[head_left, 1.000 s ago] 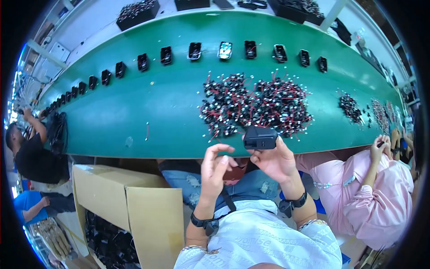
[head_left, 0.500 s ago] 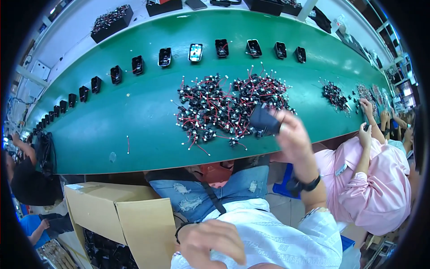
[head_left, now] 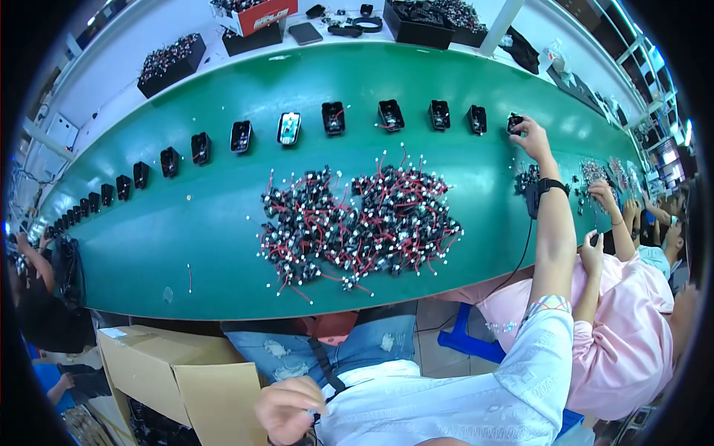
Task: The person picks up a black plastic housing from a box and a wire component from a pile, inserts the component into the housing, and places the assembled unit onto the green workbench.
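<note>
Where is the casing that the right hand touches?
The casing is upper right in the head view, at the right hand, just right of another black casing.

Room to pass between the black housings (head_left: 333, 119) and wired pile (head_left: 364, 227) — the pile blocks the table's (head_left: 134, 253) middle.

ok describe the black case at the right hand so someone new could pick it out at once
A long green table spans the view; along its far side, beyond the pile of black parts with red wires, runs a row of cases. Follow that row to its right end for the black case. Unlike its neighbours, it has the person's right hand on it.
</note>
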Motion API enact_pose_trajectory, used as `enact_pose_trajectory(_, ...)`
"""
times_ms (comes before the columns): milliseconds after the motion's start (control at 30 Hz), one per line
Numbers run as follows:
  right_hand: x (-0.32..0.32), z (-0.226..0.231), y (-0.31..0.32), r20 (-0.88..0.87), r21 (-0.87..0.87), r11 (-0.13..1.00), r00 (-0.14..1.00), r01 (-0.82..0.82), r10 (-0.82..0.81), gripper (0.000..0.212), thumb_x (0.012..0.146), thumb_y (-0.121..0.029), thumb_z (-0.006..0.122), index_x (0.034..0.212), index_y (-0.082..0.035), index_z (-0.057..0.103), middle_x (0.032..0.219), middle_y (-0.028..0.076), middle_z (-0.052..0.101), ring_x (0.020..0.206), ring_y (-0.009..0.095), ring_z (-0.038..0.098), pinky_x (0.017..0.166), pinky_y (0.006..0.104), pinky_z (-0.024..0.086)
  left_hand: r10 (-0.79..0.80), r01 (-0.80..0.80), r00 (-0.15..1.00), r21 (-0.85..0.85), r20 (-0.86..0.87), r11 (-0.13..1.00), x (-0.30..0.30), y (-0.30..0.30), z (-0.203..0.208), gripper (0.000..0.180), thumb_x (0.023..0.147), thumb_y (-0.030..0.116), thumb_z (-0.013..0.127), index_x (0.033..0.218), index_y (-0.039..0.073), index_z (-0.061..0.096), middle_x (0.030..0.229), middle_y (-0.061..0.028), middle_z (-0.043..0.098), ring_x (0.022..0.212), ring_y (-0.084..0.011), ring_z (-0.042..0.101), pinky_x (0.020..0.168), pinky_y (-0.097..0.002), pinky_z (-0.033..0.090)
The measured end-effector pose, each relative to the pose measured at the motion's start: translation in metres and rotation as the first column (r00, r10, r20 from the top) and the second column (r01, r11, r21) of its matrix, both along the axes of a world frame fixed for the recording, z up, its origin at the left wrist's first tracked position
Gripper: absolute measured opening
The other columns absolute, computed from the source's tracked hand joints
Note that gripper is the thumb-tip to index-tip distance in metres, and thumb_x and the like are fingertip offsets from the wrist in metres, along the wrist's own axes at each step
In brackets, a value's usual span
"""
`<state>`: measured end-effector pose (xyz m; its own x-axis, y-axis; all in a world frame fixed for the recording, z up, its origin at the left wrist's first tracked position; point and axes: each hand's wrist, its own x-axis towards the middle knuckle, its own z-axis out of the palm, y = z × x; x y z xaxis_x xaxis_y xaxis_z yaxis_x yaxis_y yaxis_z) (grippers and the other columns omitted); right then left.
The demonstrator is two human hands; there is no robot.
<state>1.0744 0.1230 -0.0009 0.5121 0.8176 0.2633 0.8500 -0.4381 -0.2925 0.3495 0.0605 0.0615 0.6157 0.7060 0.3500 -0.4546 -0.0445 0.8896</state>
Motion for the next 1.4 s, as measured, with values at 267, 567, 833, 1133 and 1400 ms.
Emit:
enact_pose_trajectory(267, -0.004, -0.010, 0.017, -0.097, 0.001, 0.999, 0.994, -0.041, 0.041, 0.037, 0.073, -0.001, 0.078, 0.109, -0.005, 0.069, 0.142, 0.017, 0.055, 0.111, 0.031, 0.067, 0.093, 0.0376, 0.055, 0.557, -0.638, 0.718, -0.074, -0.416, 0.767, -0.065, -0.059, 0.017, 0.014, 0.094, 0.009, 0.056, 0.103, -0.003, 0.058, 0.088, -0.0125, 0.061, 0.070, -0.0179, 0.057, 0.062, -0.0254, 0.045)
enact_pose_trajectory(567, -0.020, 0.013, 0.010, 0.015, 0.312, 0.940, 0.990, -0.140, 0.143, 0.033, 0.081, -0.007, 0.072, 0.113, -0.006, 0.066, 0.122, 0.015, 0.064, 0.098, 0.024, 0.070, 0.085, 0.0350, 0.056, 0.832, -0.762, 0.193, 0.455, -0.520, 0.461, -0.284, -0.081, 0.028, 0.015, 0.098, 0.011, 0.052, 0.104, -0.002, 0.055, 0.075, -0.0058, 0.056, 0.061, -0.0105, 0.050, 0.054, -0.0221, 0.038)
enact_pose_trajectory(833, -0.337, 0.077, 0.014, 0.028, 0.177, 0.732, 0.747, -0.658, 0.665, 0.016, 0.082, -0.011, 0.072, 0.096, -0.004, 0.068, 0.095, 0.012, 0.070, 0.090, 0.029, 0.067, 0.080, 0.0388, 0.052, 0.150, -0.412, -0.653, 0.515, -0.742, 0.752, -0.408, -0.072, -0.087, 0.084, 0.075, 0.033, 0.077, 0.138, -0.002, 0.033, 0.125, -0.0360, 0.048, 0.113, -0.0524, 0.052, 0.099, -0.0503, 0.047)
enact_pose_trajectory(1133, -0.442, 0.088, 0.016, -0.077, 0.092, 0.684, 0.680, -0.723, 0.729, 0.023, 0.083, -0.021, 0.071, 0.099, -0.005, 0.067, 0.094, 0.011, 0.070, 0.093, 0.030, 0.067, 0.081, 0.0399, 0.053, 0.258, -0.460, -0.654, 0.645, -0.711, 0.609, -0.338, -0.032, -0.071, 0.050, 0.083, 0.027, 0.069, 0.123, 0.006, 0.047, 0.107, -0.0224, 0.066, 0.099, -0.0456, 0.063, 0.082, -0.0507, 0.051)
enact_pose_trajectory(1400, -0.473, 0.098, 0.085, -0.106, -0.180, 0.608, 0.629, -0.773, 0.770, 0.025, 0.083, -0.024, 0.070, 0.102, -0.008, 0.066, 0.092, 0.010, 0.071, 0.085, 0.030, 0.068, 0.075, 0.0420, 0.054, 0.554, -0.705, -0.254, 0.544, -0.793, 0.455, -0.352, -0.024, -0.067, 0.054, 0.080, 0.020, 0.075, 0.124, 0.003, 0.048, 0.113, -0.0233, 0.067, 0.107, -0.0374, 0.064, 0.092, -0.0407, 0.049)
